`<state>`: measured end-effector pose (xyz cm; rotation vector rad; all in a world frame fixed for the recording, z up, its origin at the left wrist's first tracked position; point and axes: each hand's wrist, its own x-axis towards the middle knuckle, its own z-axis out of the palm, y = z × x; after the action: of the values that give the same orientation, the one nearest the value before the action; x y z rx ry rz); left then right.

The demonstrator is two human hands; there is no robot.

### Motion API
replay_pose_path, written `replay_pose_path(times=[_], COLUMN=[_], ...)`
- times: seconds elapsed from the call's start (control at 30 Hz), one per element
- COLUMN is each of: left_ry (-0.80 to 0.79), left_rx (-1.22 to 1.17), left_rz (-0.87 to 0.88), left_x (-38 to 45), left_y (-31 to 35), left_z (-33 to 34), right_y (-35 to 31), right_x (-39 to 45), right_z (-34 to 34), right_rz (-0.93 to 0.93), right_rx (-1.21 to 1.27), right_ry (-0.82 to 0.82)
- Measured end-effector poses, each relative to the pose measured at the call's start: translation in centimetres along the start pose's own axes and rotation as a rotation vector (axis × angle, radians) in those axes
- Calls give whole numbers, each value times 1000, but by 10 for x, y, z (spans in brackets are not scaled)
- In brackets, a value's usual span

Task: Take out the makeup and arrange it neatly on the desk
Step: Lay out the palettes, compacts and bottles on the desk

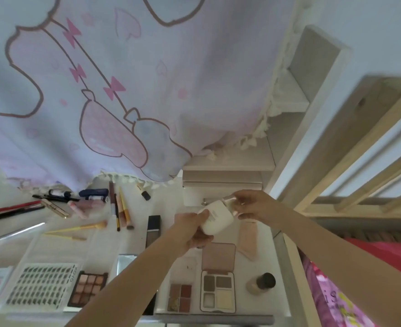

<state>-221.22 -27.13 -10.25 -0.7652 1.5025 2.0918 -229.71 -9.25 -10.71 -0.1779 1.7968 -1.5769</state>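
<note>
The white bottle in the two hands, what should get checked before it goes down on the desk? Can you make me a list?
1. Round white plastic bottle held by both hands: ok. Left hand has its grip on the base, right hand on the clear cap.
2. Cap closed tight: cannot tell.
3. Free spot on the white desk under the bottle: ok, bare surface between the dark rectangular case and the pink flat pad.
4. Open beige four-pan palette out of the way: ok, it lies nearer the person.
5. Small black-capped jar safe from the right arm: cannot tell, it sits close beneath it.
</note>
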Motion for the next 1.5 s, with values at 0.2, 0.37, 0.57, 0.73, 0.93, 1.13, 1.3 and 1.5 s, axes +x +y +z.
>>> replay_pose_path(times=[0.2,0.37,0.57,0.73,0.93,1.13,1.3,1.5], left_ry=[-13,13,52,188,89,-20,-10,6], left_rx=[-295,-240,47,449,1030,1154,1267,1286], left_rz=[-207,-120,-44,-64,-58,-115,-177,-197], left_x=[17,29,41,64,92,101,110,114], left_y=[-13,-17,-17,-10,-7,-22,-20,-22], left_z=[20,29,32,31,20,23,30,35], right_y=[28,24,26,38,53,76,83,79], right_x=[6,15,26,39,45,43,49,64], right_z=[-20,-36,-44,-38,-34,-30,-27,-23], right_rz=[-30,102,196,208,162,154,185,228], right_rx=[265,373,25,1,72,3,-102,-354], right_ry=[4,14,34,160,254,273,287,288])
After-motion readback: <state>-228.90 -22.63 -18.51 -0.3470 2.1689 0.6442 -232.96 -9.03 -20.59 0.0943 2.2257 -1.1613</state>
